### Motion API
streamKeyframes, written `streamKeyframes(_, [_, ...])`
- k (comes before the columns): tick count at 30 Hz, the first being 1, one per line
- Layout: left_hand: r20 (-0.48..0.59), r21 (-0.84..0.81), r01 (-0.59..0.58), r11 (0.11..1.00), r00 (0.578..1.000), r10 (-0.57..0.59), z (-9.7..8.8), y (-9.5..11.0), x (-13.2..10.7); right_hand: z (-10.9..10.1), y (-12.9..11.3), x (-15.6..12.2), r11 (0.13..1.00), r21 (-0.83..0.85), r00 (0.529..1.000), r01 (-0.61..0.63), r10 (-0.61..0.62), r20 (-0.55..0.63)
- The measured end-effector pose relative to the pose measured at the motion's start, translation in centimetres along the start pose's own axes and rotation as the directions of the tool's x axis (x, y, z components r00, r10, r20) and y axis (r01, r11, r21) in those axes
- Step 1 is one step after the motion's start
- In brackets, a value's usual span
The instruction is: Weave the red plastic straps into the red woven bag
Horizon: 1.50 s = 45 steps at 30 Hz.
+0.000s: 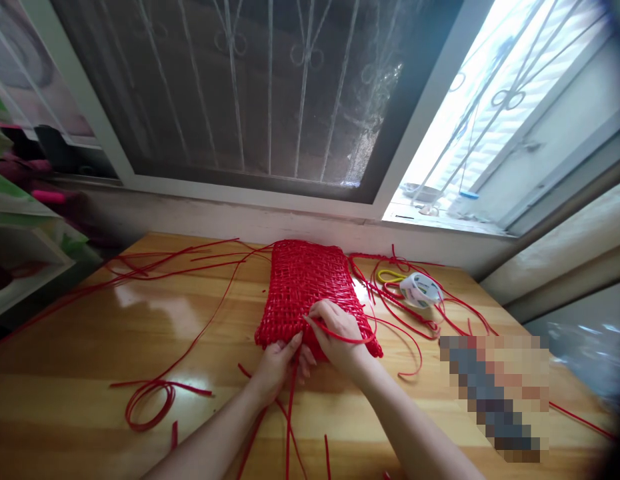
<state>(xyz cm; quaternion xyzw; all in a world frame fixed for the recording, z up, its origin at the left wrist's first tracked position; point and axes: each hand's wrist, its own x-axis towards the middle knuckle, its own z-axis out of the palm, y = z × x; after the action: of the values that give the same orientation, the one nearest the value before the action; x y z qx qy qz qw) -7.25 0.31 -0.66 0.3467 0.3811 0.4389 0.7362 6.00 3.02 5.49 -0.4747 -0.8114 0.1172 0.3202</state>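
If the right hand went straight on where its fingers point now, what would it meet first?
Probably the red woven piece, directly beneath and ahead of the right hand's fingertips; any remaining gap is hard to judge.

Woven piece [310,273]: red plastic strip, glossy, rough and ridged across the weave, small highlights all over. Loose strands [150,425]: same plastic by look, smooth, shiny. Table [70,400]: wood, grain plain, smooth glossy finish with white glare patches. Tape roll [413,292]: smooth, white; plastic or paper, too small to tell. Window frame [250,200]: smooth, pale, low sheen. Window bars [301,113]: thin metal, behind fine dark mesh [361,157]. Clear plastic [580,350] off to the right: crumpled, shiny.
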Motion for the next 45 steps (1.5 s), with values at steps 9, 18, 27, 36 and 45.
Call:
streamKeyframes(9, [0.006, 0.059, 0.006, 0.998, 1.000, -0.007, -0.2, -0.2, 0.1, 0.0, 0.5, 0.1, 0.989, 0.132, 0.997, -0.059, 0.053, 0.052])
streamKeyframes(18, [0.009, 0.152, -0.014, 0.988, 1.000, 0.012, 0.1, 0.1, 0.0, 0.8, 0.9, 0.2, 0.903, 0.360, 0.962, -0.235, 0.269, -0.046])
streamKeyframes(27, [-0.007, 0.366, -0.120, 0.923, 0.991, 0.131, 0.2, -0.1, 0.0, 0.4, 0.9, 0.7, 0.902, 0.359, 0.971, -0.238, 0.233, 0.057])
streamKeyframes(36, [0.012, 0.331, -0.068, 0.941, 0.998, 0.067, -0.2, -0.4, 0.4, -1.8, 1.5, 0.7, 0.866, 0.431, 0.967, -0.254, 0.240, 0.087])
streamKeyframes(45, [-0.017, 0.264, -0.040, 0.964, 0.999, 0.046, -0.1, -0.3, 0.3, 1.0, 2.3, 1.1, 0.898, 0.394, 0.967, -0.195, 0.243, -0.076])
